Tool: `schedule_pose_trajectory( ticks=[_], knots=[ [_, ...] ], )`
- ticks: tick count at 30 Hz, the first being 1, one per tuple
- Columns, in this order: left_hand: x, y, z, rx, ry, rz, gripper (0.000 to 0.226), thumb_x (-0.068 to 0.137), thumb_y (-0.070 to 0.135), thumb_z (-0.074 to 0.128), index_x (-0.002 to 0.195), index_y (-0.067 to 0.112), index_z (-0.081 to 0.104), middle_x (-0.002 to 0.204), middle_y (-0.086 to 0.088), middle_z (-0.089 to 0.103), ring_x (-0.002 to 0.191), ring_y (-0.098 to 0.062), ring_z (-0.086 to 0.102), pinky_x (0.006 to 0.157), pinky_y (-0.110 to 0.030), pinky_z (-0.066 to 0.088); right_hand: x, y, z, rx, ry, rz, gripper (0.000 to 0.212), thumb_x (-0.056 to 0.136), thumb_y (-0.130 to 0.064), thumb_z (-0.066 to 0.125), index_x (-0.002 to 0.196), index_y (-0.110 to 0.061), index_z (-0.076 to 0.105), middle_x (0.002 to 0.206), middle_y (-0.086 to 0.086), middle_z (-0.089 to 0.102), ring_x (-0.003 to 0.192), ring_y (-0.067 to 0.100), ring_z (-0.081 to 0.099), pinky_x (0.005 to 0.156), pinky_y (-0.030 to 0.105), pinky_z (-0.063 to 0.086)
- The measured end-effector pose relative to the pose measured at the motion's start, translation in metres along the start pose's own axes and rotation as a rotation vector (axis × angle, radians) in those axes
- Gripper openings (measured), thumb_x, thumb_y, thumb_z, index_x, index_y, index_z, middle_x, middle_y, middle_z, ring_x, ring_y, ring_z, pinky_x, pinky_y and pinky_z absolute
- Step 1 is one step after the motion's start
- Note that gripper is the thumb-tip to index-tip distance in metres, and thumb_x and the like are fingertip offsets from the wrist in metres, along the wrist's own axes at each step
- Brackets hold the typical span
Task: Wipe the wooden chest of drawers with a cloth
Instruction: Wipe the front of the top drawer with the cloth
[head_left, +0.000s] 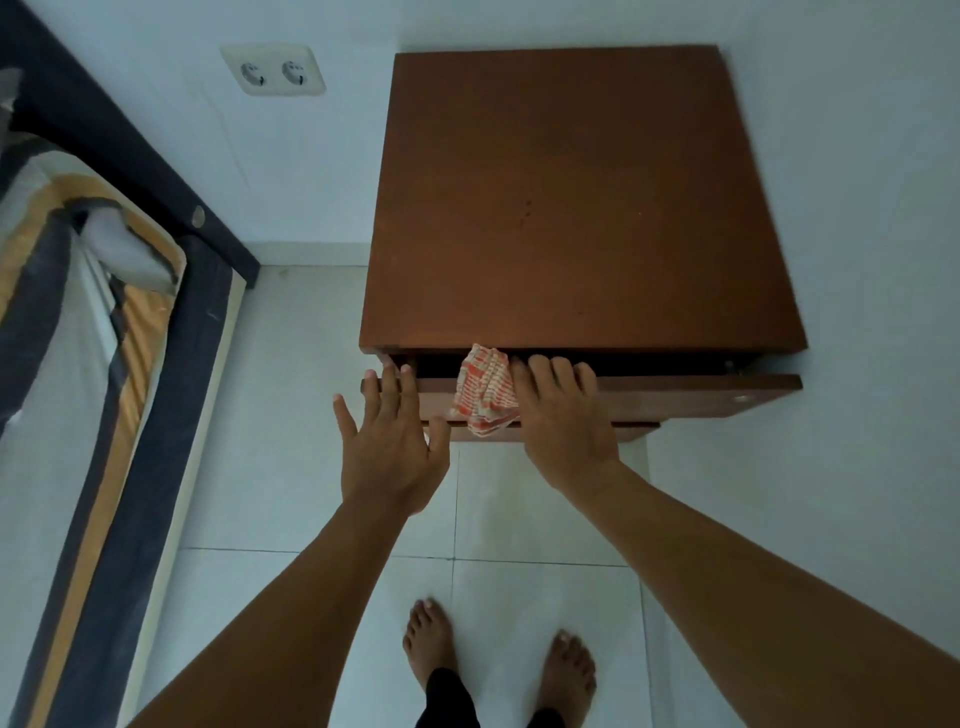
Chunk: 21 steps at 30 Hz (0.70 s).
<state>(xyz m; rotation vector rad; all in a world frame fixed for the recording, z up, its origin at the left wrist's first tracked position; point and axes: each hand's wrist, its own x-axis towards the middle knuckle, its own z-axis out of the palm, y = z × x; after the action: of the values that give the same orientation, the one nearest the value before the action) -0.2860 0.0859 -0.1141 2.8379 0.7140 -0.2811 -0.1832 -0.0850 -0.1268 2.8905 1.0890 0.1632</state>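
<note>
Chest of drawers (582, 208) is standing against the wall (857, 156), its top drawer (675, 397) facing the person and sitting slightly pulled out.
From the head camera, the right hand (563, 415) is pressing the cloth (485, 389) onto the drawer's front edge, grip flat and open. The left hand (389, 441), grip also open, is touching the drawer's left corner. That edge is running left to right, so wiping along it while the left hand is steadying looks best.

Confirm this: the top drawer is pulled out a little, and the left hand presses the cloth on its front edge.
Wrong hand: in the head view the right hand presses the cloth on the front edge of the drawer; the left hand, fingers spread, holds nothing. The drawer is pulled out a little.
</note>
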Motion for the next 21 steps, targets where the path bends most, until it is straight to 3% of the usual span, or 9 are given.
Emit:
schedule_pose_trajectory(
  ticks=[2, 4, 7, 10, 13, 16, 21],
  knots=[
    [0.002, 0.003, -0.002, 0.016, -0.014, -0.021, 0.078, 0.095, 0.053, 0.009, 0.162, 0.014, 0.009, 0.170, -0.008, 0.008, 0.157, -0.029, 0.002, 0.121, -0.057, -0.008, 0.000, -0.007, -0.007, 0.020, -0.043, 0.030, 0.070, 0.083, -0.031, 0.078, 0.143, -0.010, 0.050, 0.117, 0.014, 0.061, 0.106, 0.032, 0.059, 0.104, 0.048, 0.046],
    [0.002, 0.009, -0.003, 0.012, -0.015, -0.041, 0.077, 0.096, 0.051, 0.012, 0.162, 0.012, 0.009, 0.170, -0.009, 0.009, 0.157, -0.029, 0.003, 0.121, -0.058, -0.008, -0.002, -0.022, -0.009, 0.106, -0.078, 0.056, 0.087, 0.084, -0.043, 0.076, 0.155, -0.017, 0.032, 0.125, 0.022, 0.058, 0.117, 0.040, 0.056, 0.114, 0.054, 0.038],
    [0.003, 0.012, -0.001, -0.007, -0.011, -0.057, 0.076, 0.096, 0.049, 0.010, 0.162, 0.010, 0.008, 0.170, -0.010, 0.007, 0.157, -0.029, 0.002, 0.122, -0.058, -0.007, -0.004, -0.045, -0.012, 0.234, -0.080, 0.105, 0.077, 0.094, -0.059, 0.052, 0.158, -0.026, 0.024, 0.144, 0.026, 0.047, 0.137, 0.050, 0.041, 0.120, 0.059, 0.027],
    [0.003, 0.012, -0.001, -0.022, -0.015, -0.065, 0.079, 0.094, 0.052, 0.002, 0.162, 0.011, 0.005, 0.170, -0.009, 0.003, 0.157, -0.028, -0.001, 0.121, -0.057, -0.009, -0.005, -0.057, -0.012, 0.283, -0.084, 0.124, 0.071, 0.101, -0.061, 0.026, 0.156, -0.017, 0.030, 0.156, 0.020, 0.040, 0.146, 0.047, 0.033, 0.121, 0.061, 0.025],
    [0.002, 0.018, -0.002, -0.028, -0.024, -0.079, 0.079, 0.094, 0.050, 0.004, 0.161, 0.009, 0.005, 0.170, -0.011, 0.002, 0.157, -0.029, -0.002, 0.122, -0.057, -0.008, -0.007, -0.048, -0.003, 0.276, -0.027, 0.085, 0.060, 0.104, -0.045, 0.043, 0.154, -0.013, 0.036, 0.153, 0.017, 0.047, 0.145, 0.041, 0.039, 0.121, 0.057, 0.028],
    [0.002, 0.019, -0.001, 0.001, -0.013, -0.087, 0.078, 0.095, 0.049, 0.009, 0.161, 0.007, 0.006, 0.170, -0.014, 0.004, 0.157, -0.030, -0.001, 0.123, -0.059, -0.006, -0.011, -0.019, 0.004, 0.268, -0.023, 0.113, 0.065, 0.095, -0.031, 0.066, 0.151, -0.013, 0.041, 0.146, 0.015, 0.052, 0.141, 0.038, 0.044, 0.121, 0.054, 0.030],
    [-0.002, 0.016, 0.003, 0.048, -0.030, -0.073, 0.081, 0.095, 0.054, 0.007, 0.161, 0.008, -0.002, 0.170, -0.013, -0.003, 0.157, -0.030, -0.006, 0.123, -0.060, -0.007, -0.040, 0.067, 0.011, 0.169, 0.011, 0.208, 0.054, 0.095, -0.023, 0.066, 0.143, -0.009, 0.049, 0.138, 0.019, 0.058, 0.133, 0.041, 0.050, 0.116, 0.057, 0.036]
  ],
)
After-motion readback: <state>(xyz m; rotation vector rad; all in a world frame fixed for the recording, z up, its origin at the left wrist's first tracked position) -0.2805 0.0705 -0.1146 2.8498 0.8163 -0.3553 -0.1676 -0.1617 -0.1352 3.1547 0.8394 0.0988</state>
